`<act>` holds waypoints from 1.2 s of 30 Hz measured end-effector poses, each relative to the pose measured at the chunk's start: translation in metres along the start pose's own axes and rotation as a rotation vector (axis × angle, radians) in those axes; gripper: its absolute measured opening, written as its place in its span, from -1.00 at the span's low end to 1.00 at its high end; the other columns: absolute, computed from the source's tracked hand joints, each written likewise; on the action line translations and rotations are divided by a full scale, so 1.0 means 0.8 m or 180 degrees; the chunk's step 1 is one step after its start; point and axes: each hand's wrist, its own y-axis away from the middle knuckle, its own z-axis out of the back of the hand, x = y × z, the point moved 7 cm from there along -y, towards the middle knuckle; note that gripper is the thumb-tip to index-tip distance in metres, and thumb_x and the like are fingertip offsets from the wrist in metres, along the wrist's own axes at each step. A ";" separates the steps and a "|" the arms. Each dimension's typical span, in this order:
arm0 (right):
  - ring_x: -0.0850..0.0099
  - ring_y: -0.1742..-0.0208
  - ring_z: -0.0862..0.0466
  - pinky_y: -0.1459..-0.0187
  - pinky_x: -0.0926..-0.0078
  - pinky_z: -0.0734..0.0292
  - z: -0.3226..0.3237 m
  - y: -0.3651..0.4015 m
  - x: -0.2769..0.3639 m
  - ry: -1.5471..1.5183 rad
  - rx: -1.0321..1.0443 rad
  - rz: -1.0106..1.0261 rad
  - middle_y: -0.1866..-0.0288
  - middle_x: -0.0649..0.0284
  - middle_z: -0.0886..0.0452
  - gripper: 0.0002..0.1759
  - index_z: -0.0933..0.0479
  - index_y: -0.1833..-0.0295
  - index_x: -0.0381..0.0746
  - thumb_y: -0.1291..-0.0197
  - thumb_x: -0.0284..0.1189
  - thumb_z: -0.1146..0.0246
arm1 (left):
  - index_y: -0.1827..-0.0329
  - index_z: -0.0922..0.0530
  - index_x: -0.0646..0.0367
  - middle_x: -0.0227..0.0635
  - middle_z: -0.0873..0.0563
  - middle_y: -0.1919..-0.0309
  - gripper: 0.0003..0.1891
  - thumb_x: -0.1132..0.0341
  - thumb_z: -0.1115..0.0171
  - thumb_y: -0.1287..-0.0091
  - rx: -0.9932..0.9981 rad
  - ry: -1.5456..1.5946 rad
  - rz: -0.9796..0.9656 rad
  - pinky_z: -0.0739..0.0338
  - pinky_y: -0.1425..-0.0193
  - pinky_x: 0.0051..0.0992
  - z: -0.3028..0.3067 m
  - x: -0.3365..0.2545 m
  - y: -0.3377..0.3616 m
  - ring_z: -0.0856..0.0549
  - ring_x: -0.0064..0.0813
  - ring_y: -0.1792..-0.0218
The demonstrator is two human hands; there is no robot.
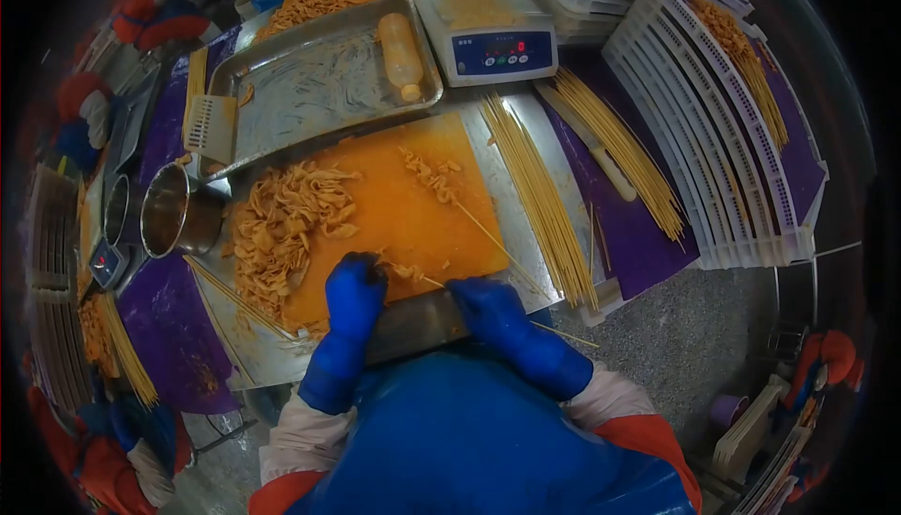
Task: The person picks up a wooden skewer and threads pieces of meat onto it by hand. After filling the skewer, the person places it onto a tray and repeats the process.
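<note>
Left hand, blue glove, fingers curled, pinches one meat piece at the tip of one skewer. Right hand is closed round that skewer's shaft. Both hands sit at the near edge of one orange board. One meat pile lies ahead of the left hand, one loaded skewer ahead of the right. Two bare-skewer bundles lie further right. Two metal cups stand left of the left hand.

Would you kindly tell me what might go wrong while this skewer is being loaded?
1. The skewer in the right hand points toward the left hand, which pinches the meat strip; a slip might pierce the glove.
2. The loose skewer bundle lies close beside the right arm and may get swept off the edge.
</note>
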 end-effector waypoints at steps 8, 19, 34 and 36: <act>0.02 0.34 -0.73 0.33 0.10 -0.62 -0.007 -0.015 0.004 0.0217 0.0074 0.0044 0.32 0.03 -0.68 -0.74 -0.65 -0.02 -0.17 -0.24 -0.50 -0.21 | 0.27 -0.75 0.13 -0.22 -0.72 0.20 -0.88 0.40 -0.38 -0.11 -0.0006 -0.0754 -0.0549 -0.55 0.12 -0.17 0.025 0.002 0.020 -0.67 -0.09 0.15; 0.04 0.36 -0.72 0.35 0.09 -0.61 -0.024 -0.036 0.027 0.0608 0.0158 0.0085 0.34 0.03 -0.69 -0.86 -0.64 0.15 -0.18 -0.18 -0.51 -0.24 | 0.36 -0.72 0.16 -0.12 -0.73 0.24 -0.94 0.39 -0.38 -0.13 -0.0243 -0.0122 -0.0352 -0.53 0.11 -0.14 0.001 0.005 0.010 -0.68 -0.02 0.20; 0.04 0.33 -0.73 0.29 0.13 -0.63 -0.020 -0.033 0.029 0.0698 0.0507 0.0282 0.34 0.04 -0.69 -0.77 -0.66 0.09 -0.18 -0.12 -0.52 -0.23 | 0.26 -0.75 0.18 -0.11 -0.72 0.32 -0.90 0.43 -0.32 -0.20 -0.0266 -0.0058 -0.0367 -0.52 0.16 -0.14 0.007 0.005 0.012 -0.68 -0.03 0.26; 0.04 0.34 -0.73 0.31 0.14 -0.62 -0.034 -0.037 0.031 0.0559 0.0389 0.0346 0.35 0.04 -0.69 -0.79 -0.65 0.12 -0.18 -0.12 -0.52 -0.23 | 0.25 -0.75 0.18 -0.11 -0.71 0.33 -0.89 0.40 -0.33 -0.22 -0.0162 -0.0205 -0.0373 -0.51 0.16 -0.14 0.003 0.004 0.012 -0.67 -0.02 0.27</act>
